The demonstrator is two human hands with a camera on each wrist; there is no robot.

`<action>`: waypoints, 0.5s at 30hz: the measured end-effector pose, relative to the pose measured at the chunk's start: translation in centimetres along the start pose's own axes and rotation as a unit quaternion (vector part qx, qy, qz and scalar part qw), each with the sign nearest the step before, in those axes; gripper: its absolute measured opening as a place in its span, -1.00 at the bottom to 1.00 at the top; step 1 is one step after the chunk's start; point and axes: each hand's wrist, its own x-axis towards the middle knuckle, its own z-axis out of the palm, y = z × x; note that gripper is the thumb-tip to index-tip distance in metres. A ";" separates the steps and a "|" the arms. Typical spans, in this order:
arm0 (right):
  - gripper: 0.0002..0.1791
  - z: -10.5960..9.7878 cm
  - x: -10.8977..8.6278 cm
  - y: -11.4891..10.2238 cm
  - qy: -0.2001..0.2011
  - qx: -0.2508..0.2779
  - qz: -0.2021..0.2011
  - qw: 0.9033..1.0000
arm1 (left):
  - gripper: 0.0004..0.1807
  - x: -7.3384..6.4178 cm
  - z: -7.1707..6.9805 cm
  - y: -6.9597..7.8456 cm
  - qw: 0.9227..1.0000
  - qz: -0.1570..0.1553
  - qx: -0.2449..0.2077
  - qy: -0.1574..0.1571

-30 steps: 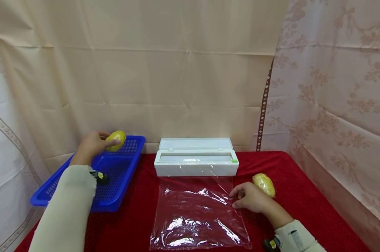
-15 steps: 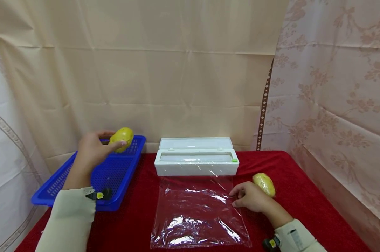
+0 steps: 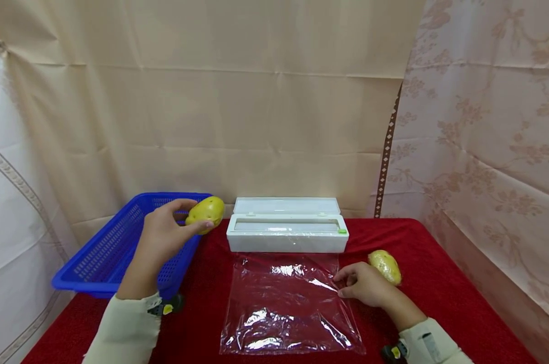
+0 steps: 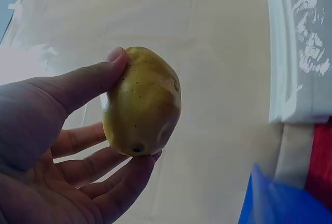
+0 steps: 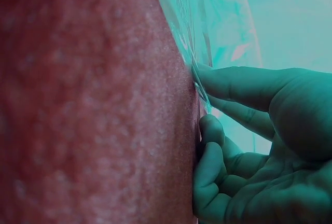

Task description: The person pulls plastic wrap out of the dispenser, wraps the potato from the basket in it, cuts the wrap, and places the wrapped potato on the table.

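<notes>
My left hand [image 3: 165,230] grips a yellow potato [image 3: 206,215] between thumb and fingers, in the air by the right side of the blue basket. The left wrist view shows the potato [image 4: 142,105] whole, with a dark spot at its lower end. A sheet of cling film [image 3: 288,313] lies spread on the red cloth in front of the white cling film box [image 3: 288,241]. At its right edge, my right hand [image 3: 365,285] pinches the film; in the right wrist view the film [image 5: 194,53] runs down to the fingertips.
The blue plastic basket [image 3: 106,253] stands at the left. A film-wrapped potato [image 3: 385,266] lies just behind my right hand. The box has its lid [image 3: 287,205] raised at the back. Red cloth [image 3: 456,303] covers the table, and curtains hang behind.
My left hand has carried the potato right and toward me, from over the basket to beside its right rim. The right hand has stayed at the film's edge.
</notes>
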 end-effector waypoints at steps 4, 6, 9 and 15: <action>-0.72 0.1 0.0 0.1 0.001 0.002 -0.007 1.000 | -0.22 -0.5 1.2 0.5 1.000 0.010 -0.021 -0.011; -0.72 0.2 0.1 0.2 0.001 0.000 -0.009 1.000 | -0.23 -0.7 1.8 0.6 0.999 0.011 -0.027 -0.018; -0.72 0.2 0.1 0.2 0.005 -0.005 -0.008 1.000 | -0.25 -1.0 2.7 1.0 0.999 0.013 -0.027 -0.030; -0.71 0.2 0.0 0.1 0.016 -0.013 -0.010 1.000 | -0.34 -1.5 4.6 1.8 0.997 0.039 -0.036 -0.059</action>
